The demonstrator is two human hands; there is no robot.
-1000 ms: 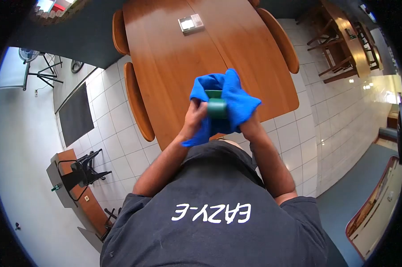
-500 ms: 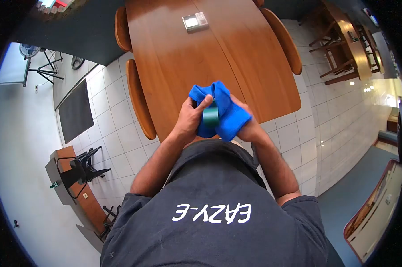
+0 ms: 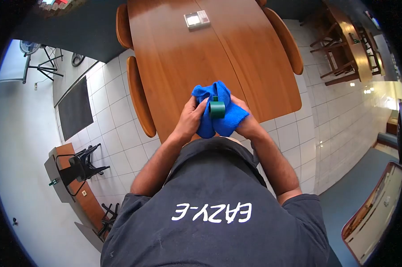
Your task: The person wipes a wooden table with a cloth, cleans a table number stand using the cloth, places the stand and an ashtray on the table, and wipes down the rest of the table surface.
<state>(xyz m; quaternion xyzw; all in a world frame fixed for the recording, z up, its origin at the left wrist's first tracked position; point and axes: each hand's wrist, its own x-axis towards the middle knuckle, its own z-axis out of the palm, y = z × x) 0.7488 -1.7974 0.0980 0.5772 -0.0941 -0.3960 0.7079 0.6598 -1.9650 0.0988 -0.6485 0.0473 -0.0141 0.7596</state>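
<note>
A bright blue cloth (image 3: 232, 122) is bunched between my two hands, above the near end of the wooden table. Against it sits a small dark green object (image 3: 217, 110) with a smooth, curved band and a narrow piece above; its exact kind is unclear. My left hand (image 3: 190, 119) is closed on the cloth's left side, thumb on top near the green object. From the right, my right hand (image 3: 246, 121) grips the cloth, and most of its fingers are hidden behind the folds.
A small box with a pale top (image 3: 197, 20) lies at the table's (image 3: 183, 58) far end. Wooden chairs (image 3: 138, 95) line both long sides. Another table with a black chair (image 3: 78, 171) stands at left, and a blue-grey bench (image 3: 356, 189) at right.
The green object has turned and shifted slightly right within the cloth, showing its curved band more clearly. Both hands keep hold of the cloth, and the left thumb has moved down a little.
</note>
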